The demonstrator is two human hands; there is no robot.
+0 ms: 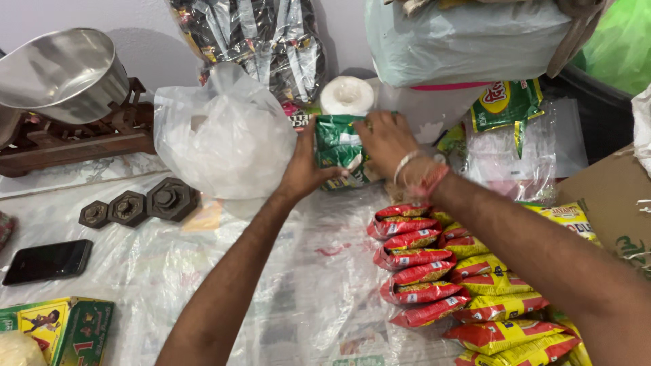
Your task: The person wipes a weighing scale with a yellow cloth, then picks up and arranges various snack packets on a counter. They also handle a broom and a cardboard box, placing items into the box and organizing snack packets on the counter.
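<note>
Both of my hands hold a green packet (337,146) at the far middle of the counter. My left hand (303,171) grips its left side, thumb across the front. My right hand (388,139), with threads and a bangle at the wrist, presses on its top right corner. Left of the packet sits a puffed clear plastic bag (224,139). A white roll (346,95) stands just behind the packet.
A row of red and yellow packets (434,278) lies at the right. Three hexagonal metal weights (139,203), a black phone (47,261) and a green-yellow box (64,325) lie at the left. A steel scale pan (64,71) on a wooden base stands far left.
</note>
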